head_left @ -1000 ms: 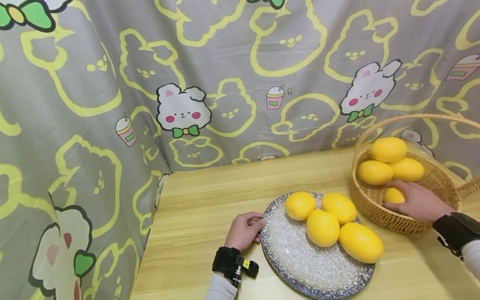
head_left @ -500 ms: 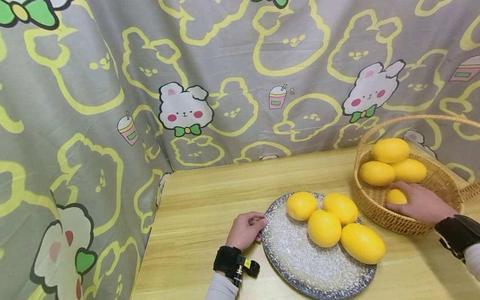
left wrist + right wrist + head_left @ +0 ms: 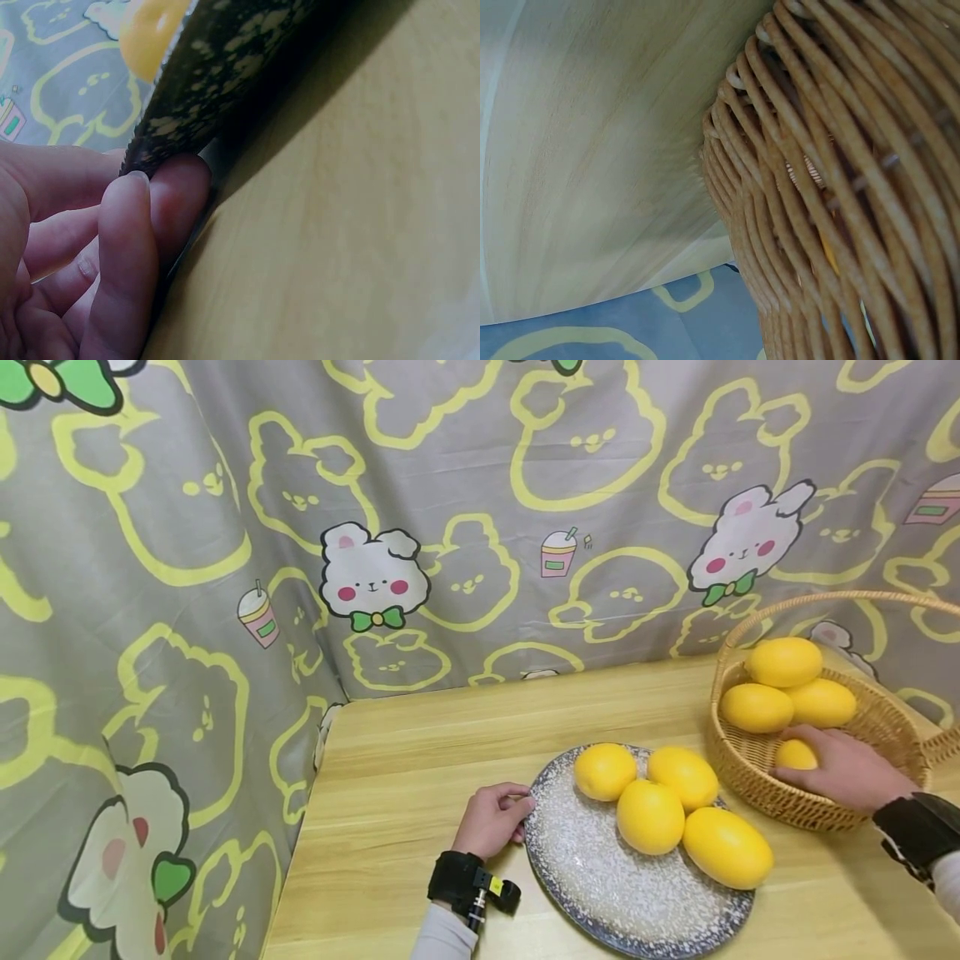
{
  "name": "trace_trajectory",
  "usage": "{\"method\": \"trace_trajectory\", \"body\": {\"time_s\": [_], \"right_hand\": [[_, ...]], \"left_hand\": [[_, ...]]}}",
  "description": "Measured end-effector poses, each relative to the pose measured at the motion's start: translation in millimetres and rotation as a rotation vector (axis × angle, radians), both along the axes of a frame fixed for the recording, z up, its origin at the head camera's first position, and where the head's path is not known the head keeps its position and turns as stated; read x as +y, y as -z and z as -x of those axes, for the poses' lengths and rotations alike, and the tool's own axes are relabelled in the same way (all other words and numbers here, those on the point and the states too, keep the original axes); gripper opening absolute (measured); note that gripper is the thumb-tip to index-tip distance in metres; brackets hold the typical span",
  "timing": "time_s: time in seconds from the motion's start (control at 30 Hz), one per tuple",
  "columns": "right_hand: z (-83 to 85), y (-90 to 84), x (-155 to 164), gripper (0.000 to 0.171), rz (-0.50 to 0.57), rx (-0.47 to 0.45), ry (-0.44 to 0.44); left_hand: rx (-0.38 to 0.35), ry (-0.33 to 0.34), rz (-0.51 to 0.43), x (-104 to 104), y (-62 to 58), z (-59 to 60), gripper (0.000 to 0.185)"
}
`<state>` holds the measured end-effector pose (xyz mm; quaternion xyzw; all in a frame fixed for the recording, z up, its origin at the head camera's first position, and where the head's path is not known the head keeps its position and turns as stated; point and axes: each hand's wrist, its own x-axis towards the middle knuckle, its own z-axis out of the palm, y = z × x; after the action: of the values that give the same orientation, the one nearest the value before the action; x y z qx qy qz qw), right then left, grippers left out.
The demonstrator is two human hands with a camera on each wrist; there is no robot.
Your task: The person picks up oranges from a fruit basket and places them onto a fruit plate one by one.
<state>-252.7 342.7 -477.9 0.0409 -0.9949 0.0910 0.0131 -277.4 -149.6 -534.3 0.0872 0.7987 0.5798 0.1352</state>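
In the head view my left hand (image 3: 491, 822) holds the left rim of a round speckled plate (image 3: 585, 893) with a dark blue edge. The left wrist view shows the thumb and fingers (image 3: 124, 247) at that rim, one fingertip under it. Several yellow lemon-like fruits (image 3: 650, 817) lie together on the plate's upper right part. Over at the right, my right hand (image 3: 851, 768) reaches into a wicker basket (image 3: 780, 802) and grips one yellow lemon-like fruit (image 3: 795, 756), partly covered by the fingers. Basket weave (image 3: 817, 187) fills much of the right wrist view, hiding that hand.
Three more yellow fruits (image 3: 785, 662) are piled at the back of the basket, under its tall arched handle (image 3: 847, 596). A patterned grey curtain (image 3: 465, 468) closes off the back and left of the wooden table (image 3: 405, 760).
The whole head view shifts slightly to the right. Both hands, the plate and the fruits keep their places relative to each other.
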Motion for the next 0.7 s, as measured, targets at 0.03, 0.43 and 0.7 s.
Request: {"method": "trace_trajectory", "body": {"time_s": [0.03, 0.43, 0.7], "right_hand": [[-0.2, 0.0, 0.0, 0.064, 0.000, 0.000, 0.001], [-0.4, 0.5, 0.1, 0.064, 0.001, 0.001, -0.001], [-0.6, 0.0, -0.3, 0.064, 0.002, 0.001, 0.001]], "left_hand": [[0.000, 0.000, 0.000, 0.0, 0.2, 0.0, 0.031], [-0.004, -0.001, 0.003, 0.7, 0.7, 0.7, 0.032], [-0.004, 0.000, 0.000, 0.4, -0.4, -0.1, 0.031]]}}
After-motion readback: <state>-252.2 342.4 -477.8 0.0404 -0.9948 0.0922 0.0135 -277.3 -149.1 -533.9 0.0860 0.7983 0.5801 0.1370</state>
